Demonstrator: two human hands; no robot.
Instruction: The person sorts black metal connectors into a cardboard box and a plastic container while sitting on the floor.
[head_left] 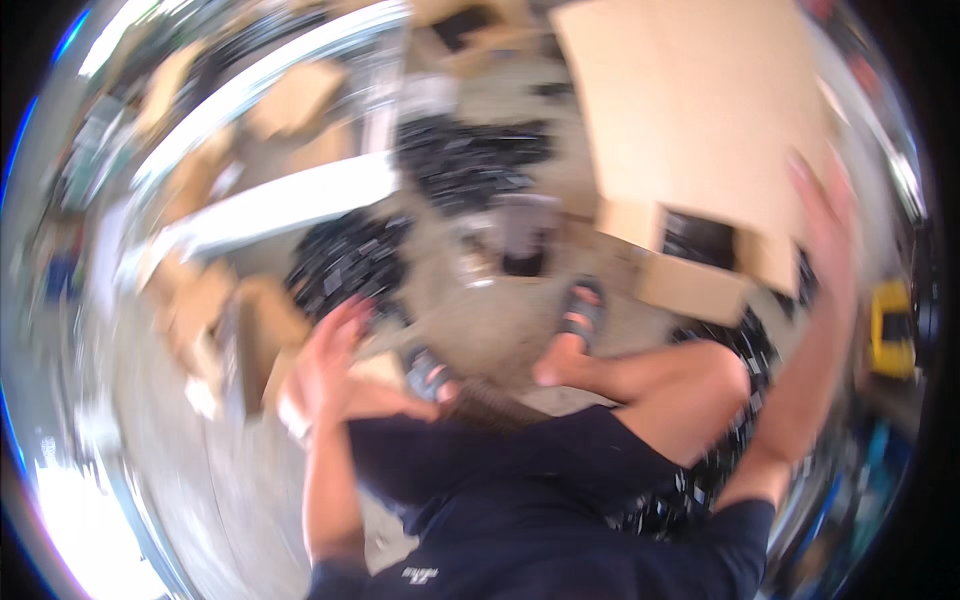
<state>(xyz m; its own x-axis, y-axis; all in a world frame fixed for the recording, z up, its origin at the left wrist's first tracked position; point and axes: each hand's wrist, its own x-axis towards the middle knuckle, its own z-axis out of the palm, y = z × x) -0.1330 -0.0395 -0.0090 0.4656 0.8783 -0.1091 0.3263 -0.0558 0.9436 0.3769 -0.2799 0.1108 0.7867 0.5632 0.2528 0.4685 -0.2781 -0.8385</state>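
My left hand (332, 350) is raised over my left knee, its fingers apart and holding nothing. My right arm reaches forward, and my right hand (828, 215) is at the right edge of a large brown cardboard sheet or box (700, 100). Its fingers are stretched out, smeared by motion; whether they touch the cardboard I cannot tell. Below the large piece's front edge is an open cardboard box (690, 285) with something black inside. Black pieces in a heap (355, 260) lie beyond my left hand.
Another black heap (470, 160) lies farther off on the concrete floor. A dark container (523, 235) stands ahead of my feet. At left are a white-edged frame (290, 200) and several cardboard boxes (265, 320). A yellow and black object (890, 330) is at far right.
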